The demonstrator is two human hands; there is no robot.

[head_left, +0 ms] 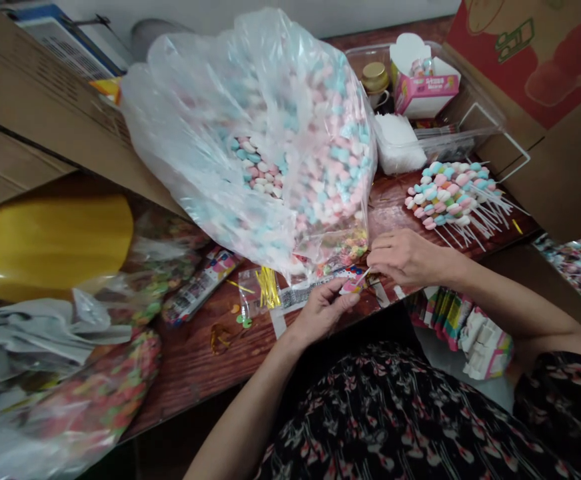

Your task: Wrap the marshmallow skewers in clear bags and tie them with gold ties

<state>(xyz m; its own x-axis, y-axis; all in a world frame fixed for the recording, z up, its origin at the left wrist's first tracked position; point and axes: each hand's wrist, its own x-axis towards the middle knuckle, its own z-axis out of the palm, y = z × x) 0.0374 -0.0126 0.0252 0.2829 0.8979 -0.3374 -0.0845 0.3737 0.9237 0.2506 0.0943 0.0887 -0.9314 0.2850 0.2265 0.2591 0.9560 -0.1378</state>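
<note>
My left hand (324, 310) is closed at the table's front edge, its thumb and fingers around a small pink and yellow printed wrapper (353, 285). A thin white stick (364, 277) juts from the wrapper toward my right hand (398, 257), whose fingertips pinch its far end. What sits inside the wrapper is hidden. Just behind both hands lies a big clear bag (210, 167) of pink, blue and white candies. Beside my right forearm is a pile of candy sticks (453, 193), pastel candies on white sticks. Gold twist ties (269, 288) lie left of my left hand.
At the back right stands a clear plastic bin (480, 127) with a pink box (425, 90) in it. Cardboard boxes (565, 160) flank the table. Bags of colourful gummies (105, 387) cover the left side. Packed cartons (485, 343) sit below the table's edge.
</note>
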